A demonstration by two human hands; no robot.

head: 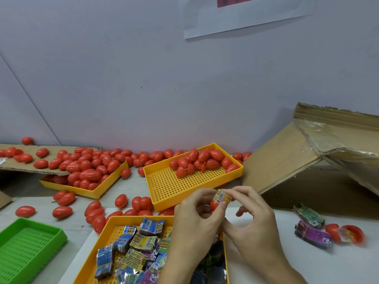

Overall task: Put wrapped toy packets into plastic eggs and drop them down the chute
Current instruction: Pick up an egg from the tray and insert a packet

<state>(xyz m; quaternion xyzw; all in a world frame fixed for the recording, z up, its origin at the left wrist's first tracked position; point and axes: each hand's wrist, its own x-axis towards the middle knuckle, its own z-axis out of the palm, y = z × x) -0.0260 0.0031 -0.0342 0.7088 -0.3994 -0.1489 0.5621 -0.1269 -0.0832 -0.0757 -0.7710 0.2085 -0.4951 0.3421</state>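
Above the near yellow perforated tray (pixel 106 238) of glossy wrapped packets, both hands meet, fingers curled. Left hand (pixel 196 220) cups a smooth red plastic egg half (pixel 214 204) in its fingertips; right hand (pixel 252 218) pinches a small yellow printed toy packet (pixel 222 196) between thumb and forefinger, resting on the egg's rim. Beyond, a second yellow tray (pixel 174 187) holds more red eggs, and a cardboard chute (pixel 287 156) slopes at right.
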